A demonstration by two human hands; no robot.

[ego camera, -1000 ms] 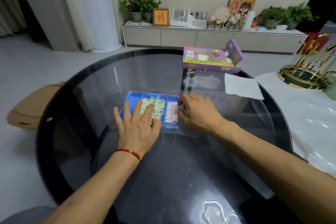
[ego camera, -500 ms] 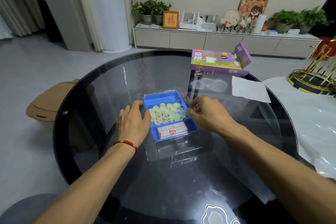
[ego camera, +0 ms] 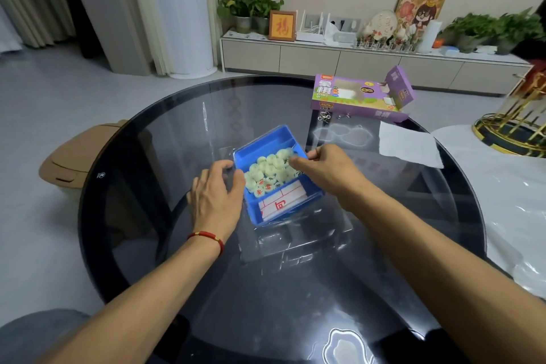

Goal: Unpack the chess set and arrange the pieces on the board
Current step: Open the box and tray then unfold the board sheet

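With the left hand (ego camera: 214,201) gripping the tray (ego camera: 257,148) and the right hand (ego camera: 322,168) pinching its clear cover, peel slowly so pieces (ego camera: 270,171) stay put.

A single wide head-worn view looks forward and down from above the near edge of the round glass bench (ego camera: 153,139). Both forearms reach in from the bottom; the hands sit close, mid-frame. Beyond, the far wall's low cabinet (ego camera: 339,59) shows, bowed by the lens.
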